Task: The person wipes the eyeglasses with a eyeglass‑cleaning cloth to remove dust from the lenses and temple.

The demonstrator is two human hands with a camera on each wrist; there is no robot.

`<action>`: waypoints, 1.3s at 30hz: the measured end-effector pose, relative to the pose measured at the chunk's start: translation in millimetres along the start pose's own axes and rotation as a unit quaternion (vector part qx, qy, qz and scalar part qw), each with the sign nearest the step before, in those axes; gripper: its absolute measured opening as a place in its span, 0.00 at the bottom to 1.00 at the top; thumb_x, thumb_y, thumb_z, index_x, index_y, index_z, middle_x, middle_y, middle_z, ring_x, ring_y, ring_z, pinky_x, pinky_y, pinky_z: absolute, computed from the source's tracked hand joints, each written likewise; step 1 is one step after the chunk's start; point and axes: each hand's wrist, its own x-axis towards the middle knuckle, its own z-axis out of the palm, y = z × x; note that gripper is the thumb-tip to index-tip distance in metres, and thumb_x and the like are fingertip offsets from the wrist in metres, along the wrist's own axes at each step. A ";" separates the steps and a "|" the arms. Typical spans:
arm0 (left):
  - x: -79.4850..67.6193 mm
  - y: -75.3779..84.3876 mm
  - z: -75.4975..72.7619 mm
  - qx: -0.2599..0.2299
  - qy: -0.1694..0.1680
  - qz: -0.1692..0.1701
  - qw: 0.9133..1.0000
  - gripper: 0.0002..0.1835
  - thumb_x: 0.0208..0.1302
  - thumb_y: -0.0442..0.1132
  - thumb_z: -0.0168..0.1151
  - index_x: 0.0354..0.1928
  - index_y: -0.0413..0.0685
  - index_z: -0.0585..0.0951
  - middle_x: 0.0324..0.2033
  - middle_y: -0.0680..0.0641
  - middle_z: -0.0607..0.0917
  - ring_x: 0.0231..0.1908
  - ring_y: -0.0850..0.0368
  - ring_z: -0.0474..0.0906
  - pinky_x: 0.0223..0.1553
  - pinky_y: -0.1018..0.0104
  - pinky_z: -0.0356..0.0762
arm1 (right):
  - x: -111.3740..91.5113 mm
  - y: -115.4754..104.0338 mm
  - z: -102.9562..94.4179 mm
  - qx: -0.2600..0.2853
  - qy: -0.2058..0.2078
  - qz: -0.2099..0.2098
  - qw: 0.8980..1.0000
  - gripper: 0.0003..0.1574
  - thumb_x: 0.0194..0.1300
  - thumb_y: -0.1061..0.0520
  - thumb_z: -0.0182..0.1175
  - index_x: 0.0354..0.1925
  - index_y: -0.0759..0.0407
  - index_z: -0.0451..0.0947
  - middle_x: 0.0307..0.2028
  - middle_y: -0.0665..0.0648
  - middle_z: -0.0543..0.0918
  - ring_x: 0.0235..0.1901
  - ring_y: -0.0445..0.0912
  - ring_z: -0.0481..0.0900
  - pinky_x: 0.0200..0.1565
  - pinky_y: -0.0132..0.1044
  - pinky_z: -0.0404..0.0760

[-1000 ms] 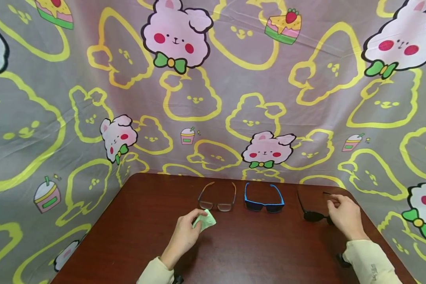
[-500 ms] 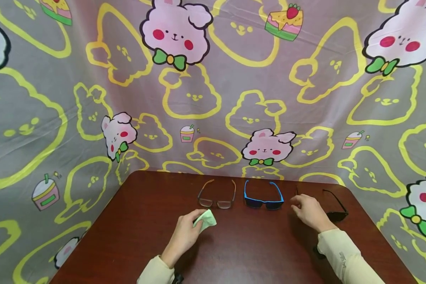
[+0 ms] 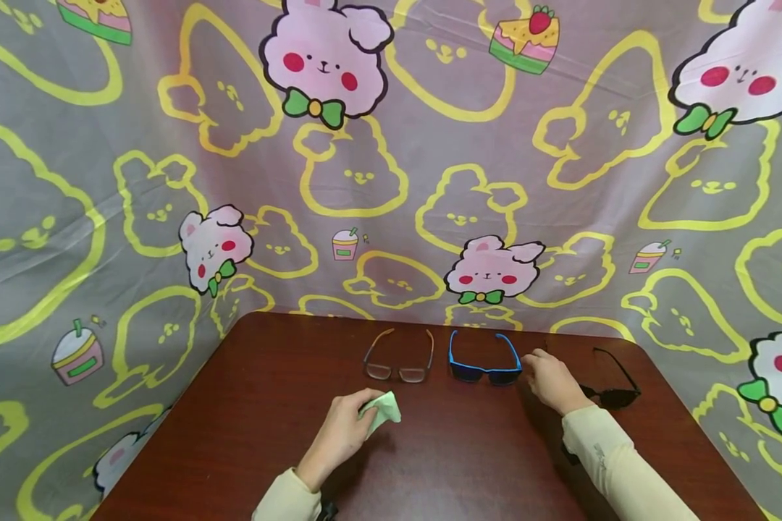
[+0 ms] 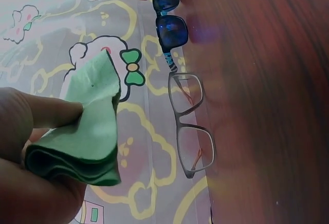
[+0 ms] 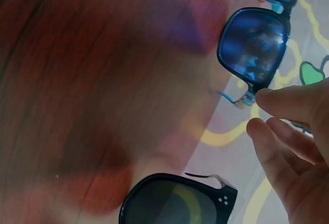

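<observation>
Blue sunglasses point(image 3: 485, 371) just left of right hand point(image 3: 552, 380), its digits apart;
best gripped by frame point(image 5: 252, 86); left hand point(image 3: 342, 427) pinches green cloth point(image 3: 385, 411).

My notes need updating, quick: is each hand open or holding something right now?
Left hand: holding the folded green cloth.
Right hand: open beside the blue sunglasses; contact can't be told.

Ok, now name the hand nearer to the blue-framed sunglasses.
Right. The right hand is just beside the right end of the blue-framed sunglasses; the left hand is farther off, to their left and closer to the person, holding a green cloth.
</observation>
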 end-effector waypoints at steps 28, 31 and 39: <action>0.9 -1.8 -2.5 -0.018 -0.031 0.012 0.999 0.13 0.58 0.28 0.61 0.41 0.53 0.84 0.32 0.56 0.84 0.27 0.66 0.73 0.30 0.71 0.72 | 9.8 -4.5 13.5 0.016 -0.010 -0.016 1.000 0.13 0.49 0.75 0.63 0.35 0.65 0.80 0.31 0.55 0.77 0.29 0.51 0.80 0.31 0.42 0.80; 1.4 -2.8 -2.5 -0.020 -0.036 0.013 0.999 0.13 0.58 0.28 0.61 0.41 0.52 0.84 0.33 0.56 0.84 0.27 0.66 0.72 0.30 0.72 0.71 | 10.5 -4.5 15.1 0.011 -0.005 -0.023 1.000 0.14 0.47 0.76 0.64 0.34 0.65 0.80 0.31 0.55 0.77 0.29 0.51 0.80 0.30 0.42 0.80; 2.6 -3.9 -3.0 -0.023 -0.040 0.013 0.999 0.13 0.58 0.28 0.61 0.41 0.52 0.84 0.32 0.56 0.84 0.27 0.66 0.72 0.30 0.72 0.71 | 12.8 -2.4 21.9 -0.004 0.001 -0.044 0.999 0.15 0.45 0.77 0.63 0.30 0.62 0.79 0.29 0.53 0.76 0.28 0.50 0.79 0.30 0.40 0.79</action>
